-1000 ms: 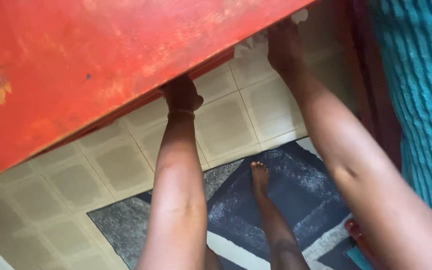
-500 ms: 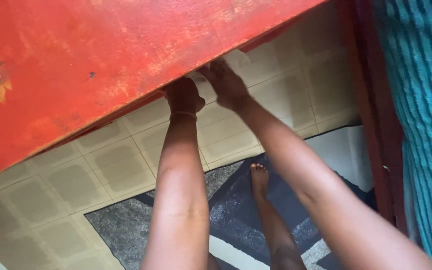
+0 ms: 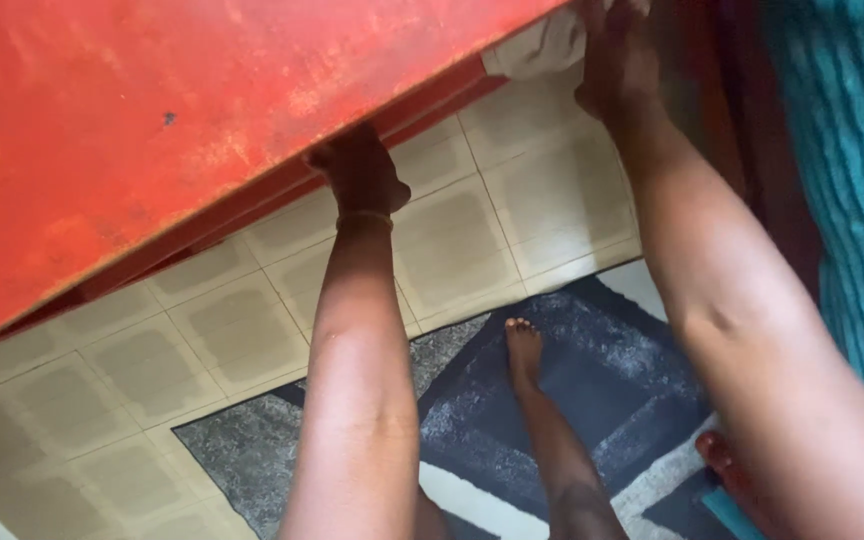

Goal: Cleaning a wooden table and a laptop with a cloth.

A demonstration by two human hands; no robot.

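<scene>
Red table (image 3: 182,120), left hand (image 3: 360,172) gripping its edge, right hand (image 3: 617,62) shifted from centre to 1 o'clock, pressing white cloth (image 3: 542,48) flat.

Red table (image 3: 182,110) with worn, scuffed paint, tilted across the upper left, its edge running diagonally from lower left to upper right. Pale cloth (image 3: 542,48) pressed against that edge near the top. Below, a floor (image 3: 452,235) of beige square tiles. On the floor, a rug (image 3: 602,400) patterned in grey, dark blue and white, with a bare foot (image 3: 523,350) standing on it.
</scene>
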